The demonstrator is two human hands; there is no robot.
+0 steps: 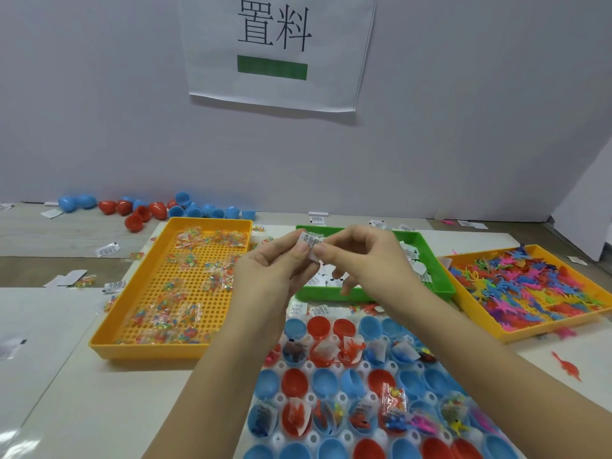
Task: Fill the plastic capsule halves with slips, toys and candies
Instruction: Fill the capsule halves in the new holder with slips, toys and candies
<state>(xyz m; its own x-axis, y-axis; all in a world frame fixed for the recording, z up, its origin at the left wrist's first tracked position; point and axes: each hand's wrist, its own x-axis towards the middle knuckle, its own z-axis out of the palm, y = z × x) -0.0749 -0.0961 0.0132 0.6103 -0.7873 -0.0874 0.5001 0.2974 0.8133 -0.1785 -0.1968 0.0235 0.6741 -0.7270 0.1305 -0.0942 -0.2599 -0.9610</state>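
Note:
My left hand (265,276) and my right hand (364,260) are raised together over the green tray (433,260). Both pinch a small stack of white printed slips (310,241) between thumbs and fingertips. More slips lie in the green tray. Below my forearms a white holder (346,435) carries rows of blue and red capsule halves (294,382); some hold slips, toys and candy bags, others are bare. The yellow tray on the left (109,339) holds clear bags of coloured candies. At the right, another yellow tray (530,332) is heaped with colourful rubbery toys.
Loose blue and red capsule halves (155,210) lie along the back wall. Stray slips and candy bags are scattered on the table at left. A red toy dinosaur (568,366) lies on the table at right. A paper sign (275,48) hangs on the wall.

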